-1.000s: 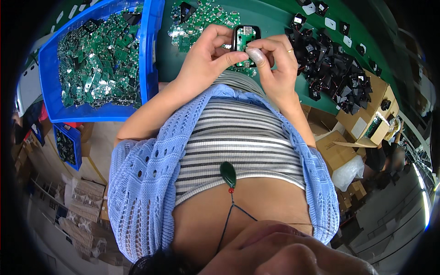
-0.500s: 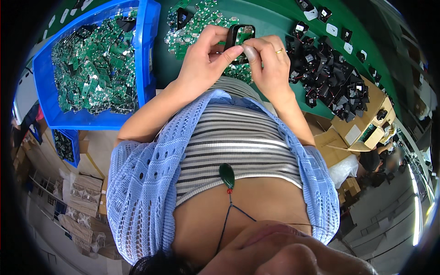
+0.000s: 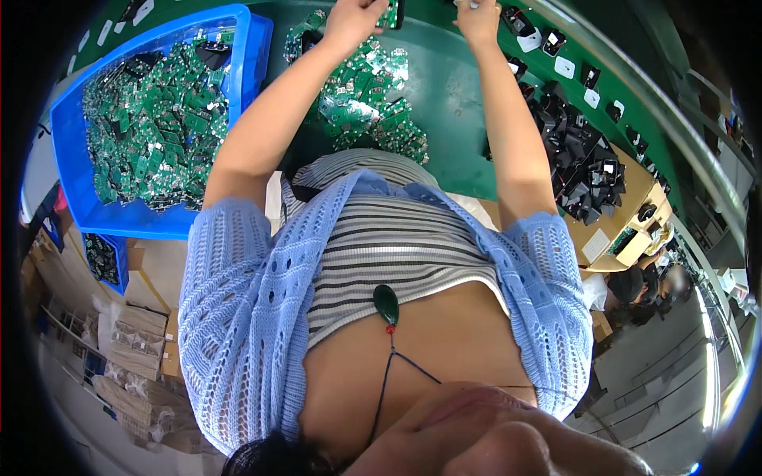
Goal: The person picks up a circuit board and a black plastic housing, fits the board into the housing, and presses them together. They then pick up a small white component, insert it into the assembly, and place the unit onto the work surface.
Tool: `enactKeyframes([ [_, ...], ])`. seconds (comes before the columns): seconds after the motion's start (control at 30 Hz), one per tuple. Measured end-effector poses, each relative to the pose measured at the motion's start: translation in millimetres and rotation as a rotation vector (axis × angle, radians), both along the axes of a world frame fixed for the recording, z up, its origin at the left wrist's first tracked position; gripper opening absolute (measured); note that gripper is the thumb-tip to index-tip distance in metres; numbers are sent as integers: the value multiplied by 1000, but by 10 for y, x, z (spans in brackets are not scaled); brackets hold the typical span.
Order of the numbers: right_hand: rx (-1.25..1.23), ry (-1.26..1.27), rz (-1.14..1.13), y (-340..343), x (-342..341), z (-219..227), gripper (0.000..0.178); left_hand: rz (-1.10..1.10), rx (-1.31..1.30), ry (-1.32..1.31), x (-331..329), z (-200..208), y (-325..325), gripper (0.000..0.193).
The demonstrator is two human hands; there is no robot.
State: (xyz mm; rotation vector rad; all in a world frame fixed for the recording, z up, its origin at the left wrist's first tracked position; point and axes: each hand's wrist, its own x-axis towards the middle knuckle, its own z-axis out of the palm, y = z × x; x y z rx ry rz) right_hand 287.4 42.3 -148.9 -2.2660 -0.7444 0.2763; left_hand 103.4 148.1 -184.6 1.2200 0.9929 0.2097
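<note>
At the top edge my left hand is closed on a black plastic case with a green circuit board set in it; the case's upper part is cut off by the picture edge. My right hand is apart from the case, farther right at the same edge. Its fingers are curled together, a pale tip showing between them, and whatever they hold cannot be made out. Below my left hand a loose pile of green circuit boards covers part of the green table.
A blue bin full of circuit boards stands at the left. To the right of my right forearm lies a heap of black plastic parts, beside a cardboard box. Several black parts and white pads line the far right, near a metal rail.
Both hands have moved up and away from my body, and apart. My right hand has let go of the case, which my left hand carries to the top edge.
</note>
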Motion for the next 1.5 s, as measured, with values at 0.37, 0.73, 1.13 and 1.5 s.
enactKeyframes([
  [0.37, 307, 941, -57, -179, -118, 58, 16, -404, 602, 511, 515, 419, 78, 33],
  [0.73, -435, -48, 316, -1393, -1329, 513, 58, 80, -222, -188, -761, 978, -1050, 31],
  [1.13, -269, 88, 121, -1892, -1318, 419, 11, 53, -266, -175, -1107, 1297, -1219, 22],
  [1.5, 340, 863, 116, -1773, -1423, 1270, 13, -209, -264, -246, -939, 1886, -1427, 25],
])
